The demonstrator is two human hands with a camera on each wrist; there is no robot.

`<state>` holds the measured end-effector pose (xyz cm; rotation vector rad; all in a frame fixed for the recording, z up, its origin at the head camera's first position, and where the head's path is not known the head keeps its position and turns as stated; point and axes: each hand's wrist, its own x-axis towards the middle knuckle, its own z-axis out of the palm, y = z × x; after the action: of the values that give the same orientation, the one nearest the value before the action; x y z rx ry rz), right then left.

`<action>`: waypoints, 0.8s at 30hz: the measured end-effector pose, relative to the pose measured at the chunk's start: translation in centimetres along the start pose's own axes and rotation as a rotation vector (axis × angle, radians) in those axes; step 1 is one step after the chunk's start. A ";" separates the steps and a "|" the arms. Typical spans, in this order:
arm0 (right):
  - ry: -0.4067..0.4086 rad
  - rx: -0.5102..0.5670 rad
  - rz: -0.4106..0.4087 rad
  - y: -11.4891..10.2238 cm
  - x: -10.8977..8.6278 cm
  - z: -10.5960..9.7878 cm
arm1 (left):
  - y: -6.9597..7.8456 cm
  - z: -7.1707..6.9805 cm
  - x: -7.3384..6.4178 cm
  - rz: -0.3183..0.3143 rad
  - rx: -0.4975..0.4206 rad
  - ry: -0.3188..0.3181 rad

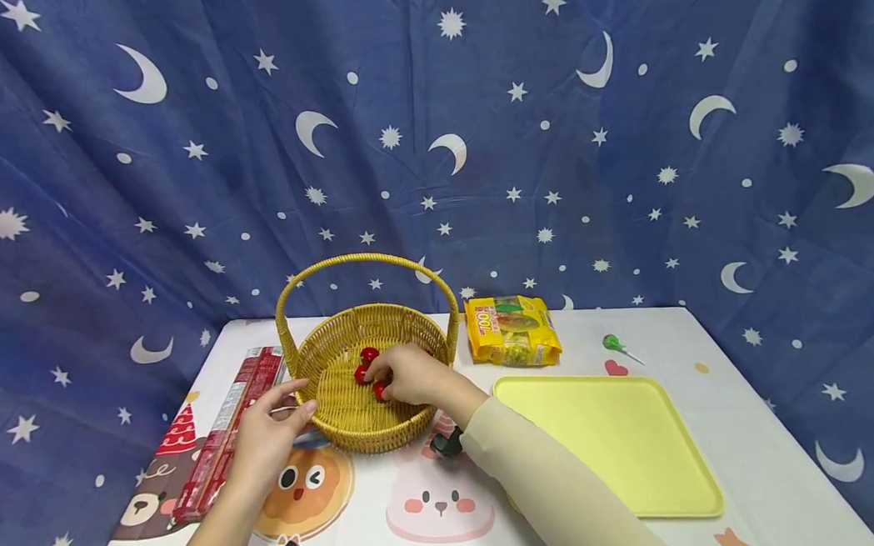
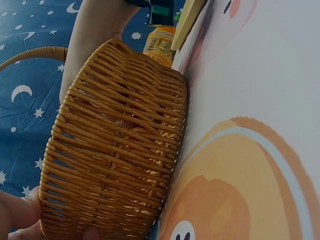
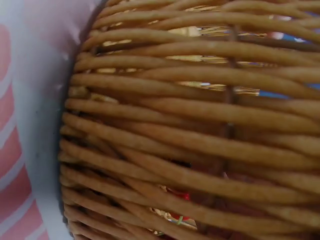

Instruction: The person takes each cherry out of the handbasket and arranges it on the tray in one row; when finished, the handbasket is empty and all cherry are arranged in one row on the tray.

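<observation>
A golden wicker basket (image 1: 372,431) with a tall arched handle stands near the back of the table. My left hand (image 1: 269,425) holds its left rim, thumb and fingers at the edge. Inside lie several small shiny red balls (image 1: 369,355), bunched near the middle. My right hand (image 1: 413,376) reaches over the near right rim, its curled fingers around one red ball (image 1: 380,391) low in the basket. In the right wrist view the basket wall (image 3: 175,110) hides that hand, with a bit of red (image 3: 180,195) showing through the weave.
Long red packages (image 1: 229,436) lie left of the basket. A yellow candy bag (image 1: 514,331) sits behind right, with a green lollipop (image 1: 612,343) farther right. The yellow tray (image 1: 605,446) lies on the right, partly under my right sleeve (image 1: 547,483).
</observation>
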<state>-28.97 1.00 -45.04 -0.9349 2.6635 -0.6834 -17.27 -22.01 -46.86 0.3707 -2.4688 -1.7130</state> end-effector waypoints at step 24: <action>-0.156 0.009 -0.099 -1.9 1.4 1.9 | -0.2 0.0 0.2 -0.005 -0.015 -0.004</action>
<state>-28.37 -1.81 -45.79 -1.0772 2.4906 -0.6158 -17.43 -22.13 -47.02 0.3729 -2.4586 -1.7344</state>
